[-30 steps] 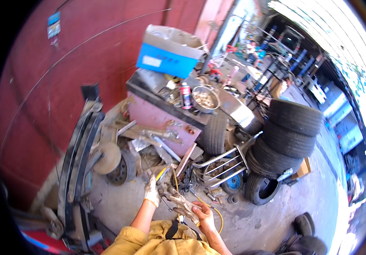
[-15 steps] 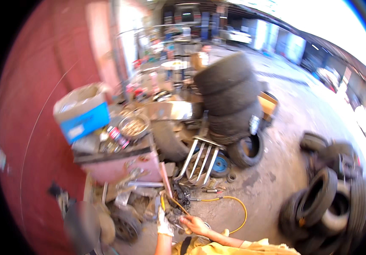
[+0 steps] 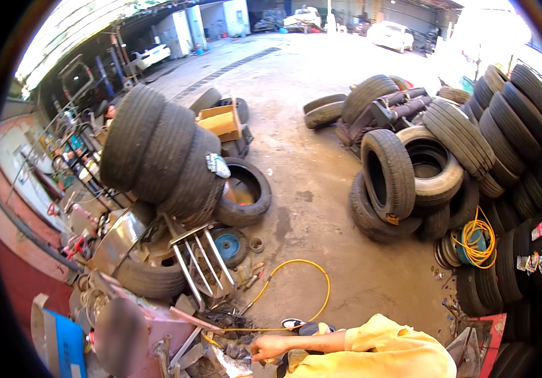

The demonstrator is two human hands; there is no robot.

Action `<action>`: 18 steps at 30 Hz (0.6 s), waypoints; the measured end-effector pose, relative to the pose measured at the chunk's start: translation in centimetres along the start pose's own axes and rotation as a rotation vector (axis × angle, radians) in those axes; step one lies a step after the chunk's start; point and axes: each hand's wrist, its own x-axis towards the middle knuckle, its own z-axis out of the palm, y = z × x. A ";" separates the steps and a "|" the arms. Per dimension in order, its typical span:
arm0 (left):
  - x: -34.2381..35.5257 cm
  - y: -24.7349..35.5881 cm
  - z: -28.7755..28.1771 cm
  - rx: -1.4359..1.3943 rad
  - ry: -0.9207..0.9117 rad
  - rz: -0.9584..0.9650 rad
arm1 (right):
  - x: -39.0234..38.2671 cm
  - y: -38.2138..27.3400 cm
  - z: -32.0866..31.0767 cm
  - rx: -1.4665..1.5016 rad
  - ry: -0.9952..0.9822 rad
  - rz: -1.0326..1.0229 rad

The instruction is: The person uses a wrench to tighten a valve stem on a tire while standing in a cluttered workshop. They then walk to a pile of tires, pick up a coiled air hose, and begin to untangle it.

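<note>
Holding a bare right hand (image 3: 268, 347) with curled fingers beside a left hand (image 3: 233, 365) in a white glove (image 3: 225, 359), at the near edge; cannot tell either hand's grip. Facing a yellow hose (image 3: 329, 290) looped on the floor (image 3: 302, 227), then a metal rack (image 3: 193, 235) and stacked tyres (image 3: 158, 151) crowding the left, heaped tyres (image 3: 400, 170) the right. Leaving open room between, toward a white car (image 3: 390, 36), far right.

White glove (image 3: 229, 363), worn on left hand (image 3: 225, 359)

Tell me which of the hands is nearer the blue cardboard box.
Left: the gloved left hand is to the right of the blue cardboard box; the bare right hand is farther right.
</note>
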 end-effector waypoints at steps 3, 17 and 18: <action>-1.1 -2.3 4.8 0.319 -0.030 0.031 | -0.6 1.4 -2.3 -0.010 0.038 0.007; -2.2 -1.5 -1.6 0.153 0.383 0.291 | 1.3 -4.3 -5.5 -0.031 0.360 -0.251; -2.8 -2.5 -3.6 -0.024 0.207 0.345 | 0.9 -5.2 -4.3 -0.048 0.283 -0.299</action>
